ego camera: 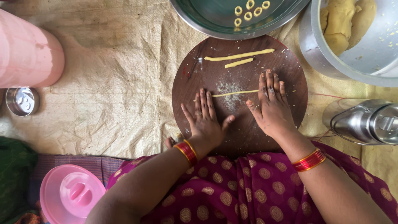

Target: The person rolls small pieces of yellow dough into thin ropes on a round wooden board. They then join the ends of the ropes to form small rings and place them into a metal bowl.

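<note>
A round dark wooden board [286, 70] lies in front of me. My left hand [204, 118] and my right hand [271, 103] press flat, fingers spread, on a thin dough rope [234, 93] that runs between them across a floury patch. Two more dough ropes lie at the board's far side: a long one [239, 55] and a short one [239, 63]. Both wrists wear red and gold bangles.
A steel plate [207, 20] with several small dough rings sits beyond the board. A steel bowl [315, 49] of dough stands at far right, a steel vessel [365, 122] at right. A pink container [27, 54], small steel cup [21, 101] and pink lid [70, 193] lie at left.
</note>
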